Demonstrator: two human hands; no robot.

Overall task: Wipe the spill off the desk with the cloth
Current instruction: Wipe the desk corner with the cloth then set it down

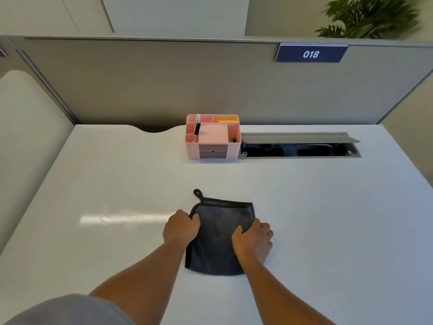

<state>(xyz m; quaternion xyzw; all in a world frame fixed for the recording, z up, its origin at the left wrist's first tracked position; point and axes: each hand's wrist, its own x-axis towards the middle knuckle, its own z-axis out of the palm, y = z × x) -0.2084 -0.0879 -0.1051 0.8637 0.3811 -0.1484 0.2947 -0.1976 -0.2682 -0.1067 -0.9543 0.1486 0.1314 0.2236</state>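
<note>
A dark grey cloth with a black hem and a hanging loop lies folded flat on the white desk, near the middle front. My left hand grips the cloth's left edge with curled fingers. My right hand holds its right edge, thumb on top of the fabric. A faint wet smear glints in the light reflection on the desk, left of the cloth.
A pink desk organiser with a marker and sticky notes stands at the back centre. Right of it is an open cable tray with its lid raised. Grey partition walls enclose the desk at the back and sides.
</note>
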